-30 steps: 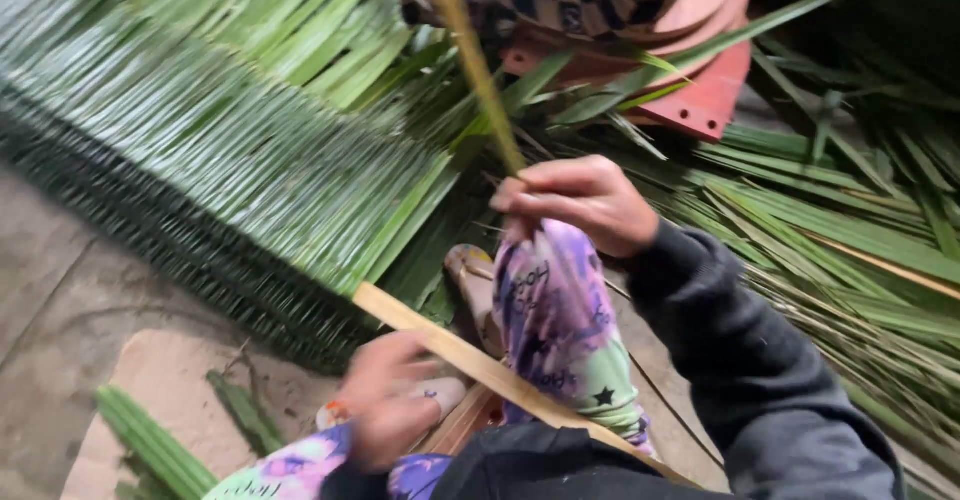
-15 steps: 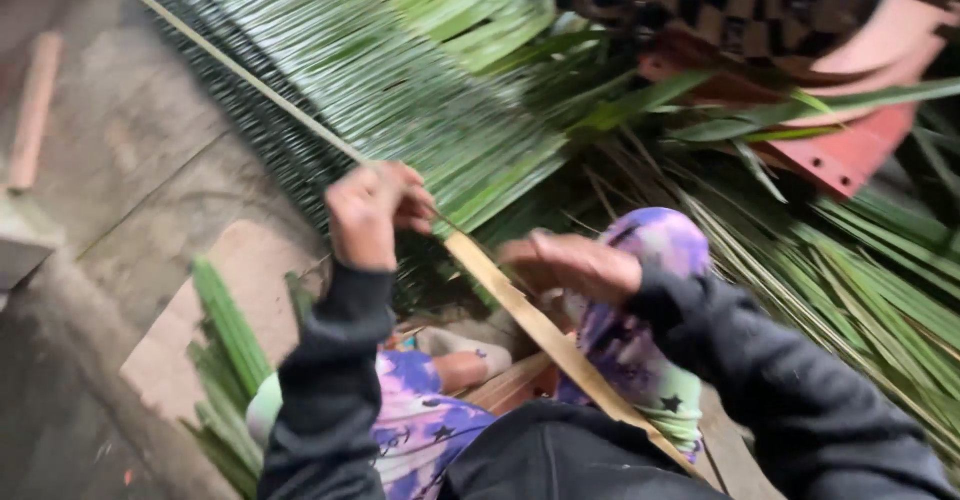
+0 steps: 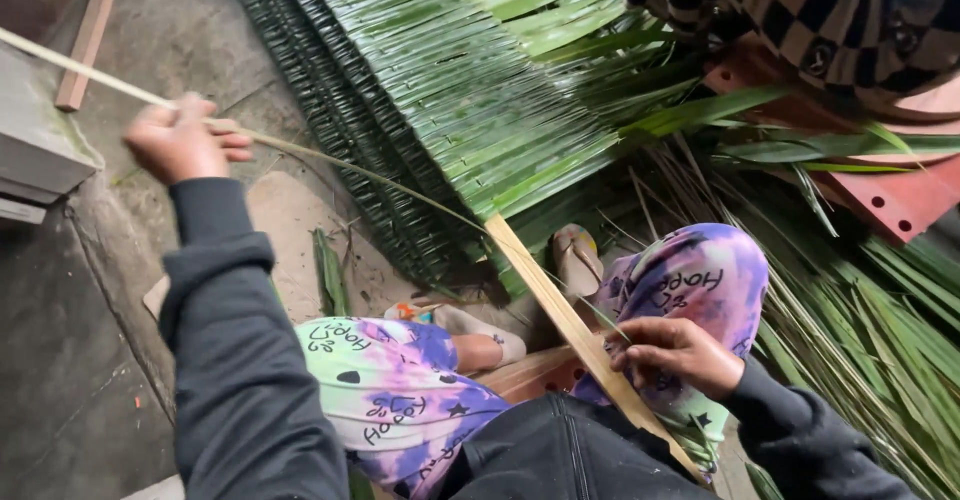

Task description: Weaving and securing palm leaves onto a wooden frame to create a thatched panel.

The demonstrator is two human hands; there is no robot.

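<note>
My left hand is out to the left, closed on a thin pale strip that runs taut from the far left edge down to the flat wooden slat. My right hand rests by my right knee, fingers pinched on the slat and a thin green leaf end. A woven panel of folded green palm leaves hangs off the slat and spreads away up the frame. My knees in purple and green tie-dye trousers sit under the slat.
Loose palm fronds pile up at the right. A red stool with a person in checked clothing is at the upper right. A sandalled foot shows below the panel. Concrete floor, a block and wood lie left.
My left hand has pulled the thin strip far out to the left. My right hand has dropped from above the knee onto the slat.
</note>
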